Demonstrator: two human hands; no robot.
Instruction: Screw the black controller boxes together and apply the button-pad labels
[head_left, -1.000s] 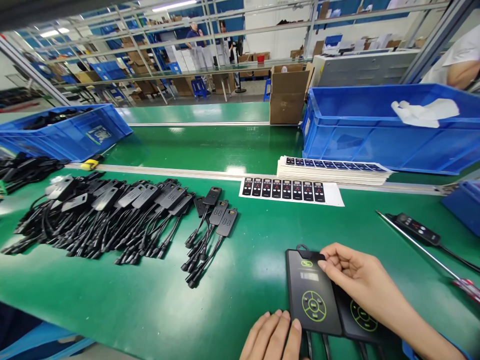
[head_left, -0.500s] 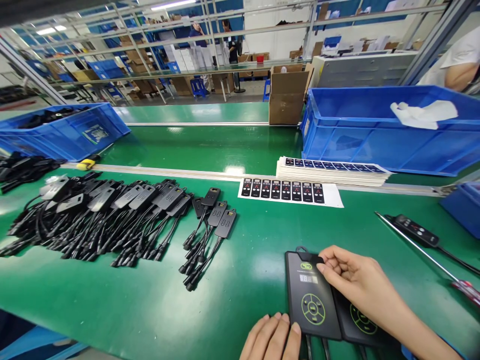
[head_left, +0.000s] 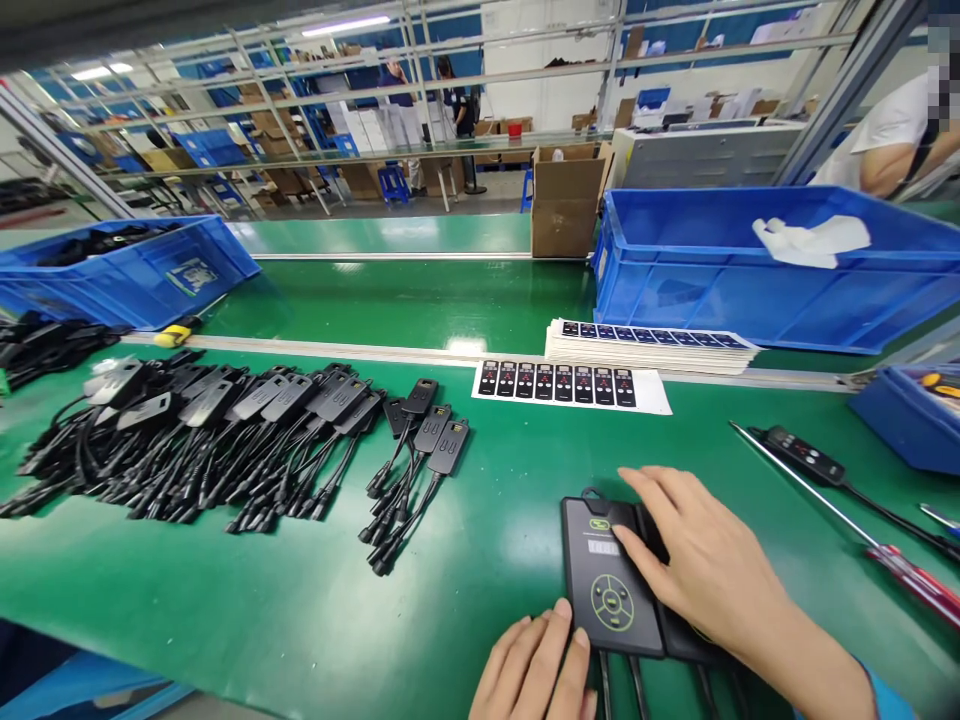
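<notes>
A flat black controller (head_left: 615, 585) with a small display and a ring of green-outlined buttons lies face up on the green table, cables coming from its near end. A second black controller (head_left: 686, 632) lies against its right side, mostly hidden under my right hand (head_left: 694, 555). That hand is open, thumb and fingers apart, with the thumb at the first controller's upper right edge. My left hand (head_left: 534, 665) rests with fingers stretched out, fingertips at the first controller's lower left edge.
Several small black cabled modules (head_left: 270, 395) lie piled at left. A label sheet (head_left: 651, 390) lies before a stack of sheets (head_left: 645, 350). Right of my hands are a screwdriver (head_left: 810, 485) and a cabled remote (head_left: 806, 455). Blue bins (head_left: 750, 290) and a cardboard box (head_left: 566, 205) stand behind.
My right hand has opened from a pinch at the first controller's upper right edge and spread over the second controller. The view has shifted slightly; my left hand stays by the lower left edge.
</notes>
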